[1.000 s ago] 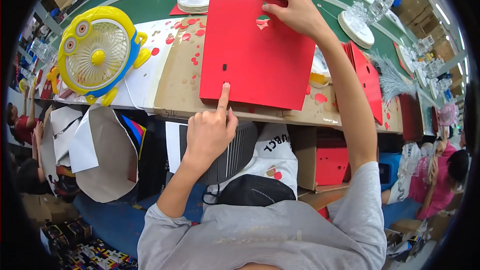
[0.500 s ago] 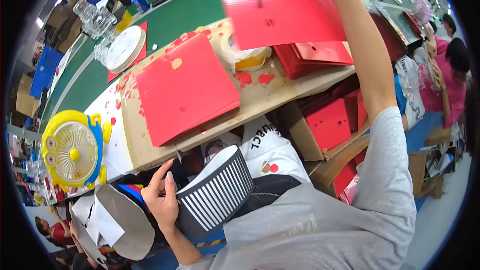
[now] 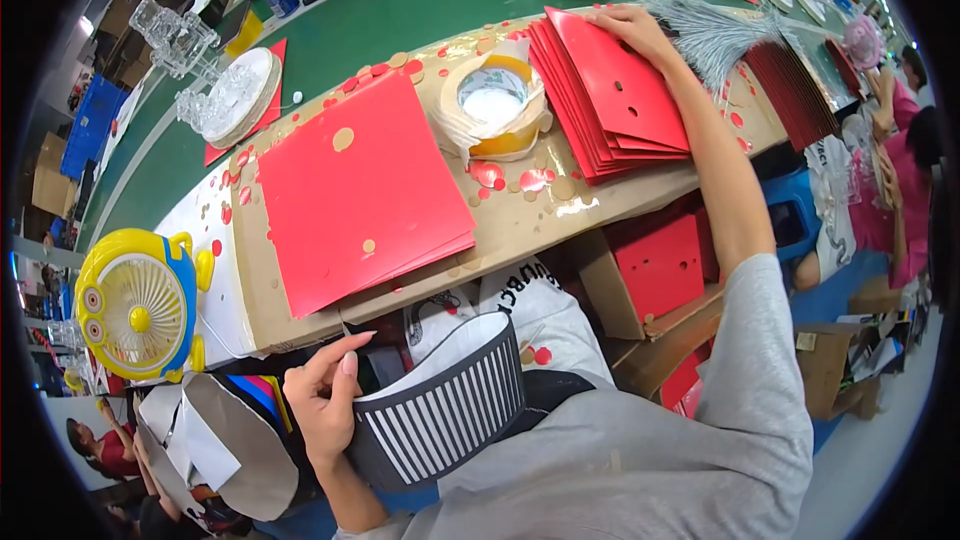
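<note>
My right hand is at the far edge of a fanned stack of red card sheets, its fingers on the top red sheet, which has two small holes. My left hand hovers below the board's near edge, thumb and forefinger apart, the other fingers curled, nothing visible in it. Beside it is an open-topped black container with white stripes. A flat pile of red sheets lies on the brown cardboard, with round tan scraps on top.
Between the piles sits a yellow tape roll. Red and tan punched discs are scattered around it. At left stands a yellow fan; behind are clear glassy pieces on a white round base. A box of red sheets is below. People work at both sides.
My right hand has lowered the raised red sheet onto the right stack, uncovering the tape roll. The left hand stays near the striped container, its forefinger now pointing more to the right.
</note>
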Motion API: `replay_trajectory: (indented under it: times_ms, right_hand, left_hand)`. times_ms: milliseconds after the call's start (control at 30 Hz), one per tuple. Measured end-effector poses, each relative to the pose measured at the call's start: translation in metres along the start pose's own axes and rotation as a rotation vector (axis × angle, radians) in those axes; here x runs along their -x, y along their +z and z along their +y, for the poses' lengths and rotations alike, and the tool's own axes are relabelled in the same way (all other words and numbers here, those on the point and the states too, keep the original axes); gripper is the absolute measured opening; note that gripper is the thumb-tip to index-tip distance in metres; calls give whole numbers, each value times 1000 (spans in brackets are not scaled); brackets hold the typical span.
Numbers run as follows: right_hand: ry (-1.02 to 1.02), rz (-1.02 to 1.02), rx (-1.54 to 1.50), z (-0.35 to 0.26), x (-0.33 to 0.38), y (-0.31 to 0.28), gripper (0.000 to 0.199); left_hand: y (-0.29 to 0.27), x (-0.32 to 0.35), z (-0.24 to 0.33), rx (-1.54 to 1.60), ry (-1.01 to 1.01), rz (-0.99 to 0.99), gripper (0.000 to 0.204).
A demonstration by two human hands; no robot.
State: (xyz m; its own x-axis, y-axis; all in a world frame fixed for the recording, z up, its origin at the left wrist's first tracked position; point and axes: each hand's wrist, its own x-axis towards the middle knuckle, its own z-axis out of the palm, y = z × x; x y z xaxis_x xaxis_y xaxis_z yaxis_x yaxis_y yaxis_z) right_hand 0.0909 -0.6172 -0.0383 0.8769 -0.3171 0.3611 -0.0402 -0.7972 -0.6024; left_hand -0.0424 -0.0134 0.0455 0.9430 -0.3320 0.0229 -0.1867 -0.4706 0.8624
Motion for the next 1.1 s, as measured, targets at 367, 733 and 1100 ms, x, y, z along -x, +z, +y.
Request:
replay_trajectory:
  times_ms: [367,733,1100]
  right_hand:
    - [-411,100,-229,-182,94,11,24]
    - [-566,-107,-481,-338,309,87,35]
    - [-176,-534,-790,-333,291,82,20]
  left_hand:
    - [27,-10,18,164,-119,64,22]
    - [55,4,8,181,13,224,24]
    - [63,6,1,267,53,215,26]
